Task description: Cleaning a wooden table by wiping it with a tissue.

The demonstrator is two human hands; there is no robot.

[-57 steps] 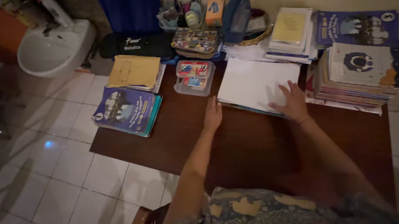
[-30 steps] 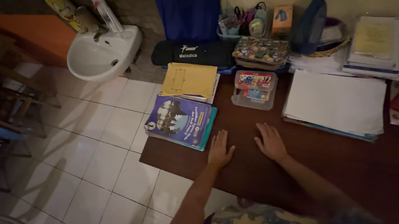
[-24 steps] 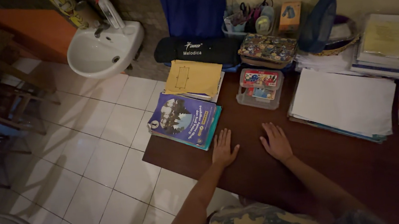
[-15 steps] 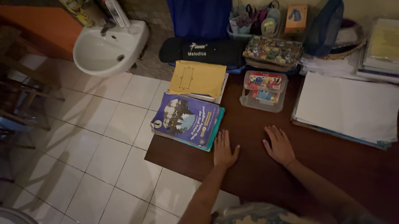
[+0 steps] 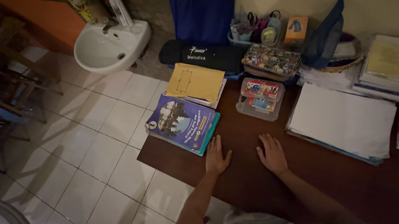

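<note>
My left hand (image 5: 216,157) lies flat, fingers spread, on the dark brown table (image 5: 246,181), its fingertips next to the lower corner of a blue-covered book stack (image 5: 182,122). A short way to its right, my right hand (image 5: 272,154) also rests palm down on bare wood with fingers apart. Neither hand holds anything. Beyond the hands stands a clear plastic box (image 5: 259,99) with colourful contents. To the right lies a stack topped by a blank white sheet (image 5: 343,120).
A yellow envelope (image 5: 195,83), a black soft case (image 5: 201,55), a patterned pouch (image 5: 271,60), a tub of stationery (image 5: 250,26) and more book piles (image 5: 390,66) crowd the table's back. A white wall sink (image 5: 111,46) and tiled floor (image 5: 90,153) are at left.
Both hands drew back from the white-topped stack to the table's left front and settled flat. My view swung left, bringing the sink and floor into sight; since then little has moved.
</note>
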